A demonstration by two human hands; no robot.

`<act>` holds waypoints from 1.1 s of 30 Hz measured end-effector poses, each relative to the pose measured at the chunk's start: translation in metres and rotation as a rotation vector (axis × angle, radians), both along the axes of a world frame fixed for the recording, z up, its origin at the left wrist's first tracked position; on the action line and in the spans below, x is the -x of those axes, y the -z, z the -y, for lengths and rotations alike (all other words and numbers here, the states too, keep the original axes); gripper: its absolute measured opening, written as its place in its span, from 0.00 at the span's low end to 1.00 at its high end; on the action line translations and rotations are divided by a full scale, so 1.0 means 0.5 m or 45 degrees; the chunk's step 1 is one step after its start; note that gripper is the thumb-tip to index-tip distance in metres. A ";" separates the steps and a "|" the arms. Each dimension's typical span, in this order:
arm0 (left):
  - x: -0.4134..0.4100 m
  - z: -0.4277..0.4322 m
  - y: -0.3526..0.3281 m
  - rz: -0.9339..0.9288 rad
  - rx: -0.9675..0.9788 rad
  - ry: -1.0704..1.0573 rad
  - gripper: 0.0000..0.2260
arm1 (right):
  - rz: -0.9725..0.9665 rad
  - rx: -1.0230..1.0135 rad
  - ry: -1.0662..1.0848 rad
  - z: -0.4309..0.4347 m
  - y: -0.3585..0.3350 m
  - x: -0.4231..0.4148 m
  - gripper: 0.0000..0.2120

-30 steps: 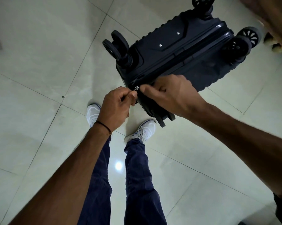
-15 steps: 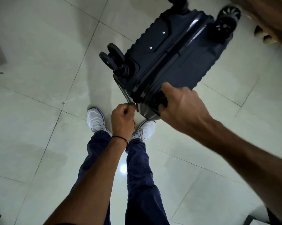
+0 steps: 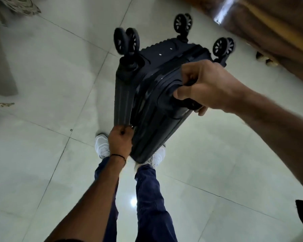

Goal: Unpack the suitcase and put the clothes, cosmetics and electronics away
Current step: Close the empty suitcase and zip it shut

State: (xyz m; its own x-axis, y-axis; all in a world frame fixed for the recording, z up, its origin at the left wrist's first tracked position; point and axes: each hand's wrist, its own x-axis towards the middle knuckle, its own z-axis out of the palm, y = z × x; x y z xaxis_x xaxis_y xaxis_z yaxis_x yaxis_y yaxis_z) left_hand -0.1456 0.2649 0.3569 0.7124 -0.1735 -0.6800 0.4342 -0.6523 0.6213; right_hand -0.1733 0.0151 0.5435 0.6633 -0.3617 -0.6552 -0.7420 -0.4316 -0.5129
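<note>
While the right hand (image 3: 208, 86) grips the handle (image 3: 189, 106) to steady the suitcase (image 3: 152, 105), the left hand (image 3: 120, 142) pinches the zipper pull (image 3: 132, 126).

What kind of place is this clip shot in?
Probably a room in a home, perhaps a living room: glossy pale floor tiles, a brown upholstered piece of furniture on short feet at upper right, and patterned fabric at upper left.

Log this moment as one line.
step: unzip | left hand: pinches zipper pull | right hand: grips handle | suitcase: tilted, wheels away from person
</note>
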 end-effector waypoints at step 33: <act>0.072 0.125 0.221 0.224 -0.013 0.995 0.13 | -0.536 0.529 0.451 0.107 0.529 0.399 0.16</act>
State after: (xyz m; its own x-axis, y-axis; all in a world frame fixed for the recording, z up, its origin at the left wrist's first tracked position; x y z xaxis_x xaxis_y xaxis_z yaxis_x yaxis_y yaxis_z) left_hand -0.1819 0.2026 0.2462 0.4846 -0.6608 -0.5731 -0.2546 -0.7334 0.6303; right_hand -0.3728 -0.0384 0.2791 0.1783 -0.7865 -0.5912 -0.9744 -0.2248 0.0052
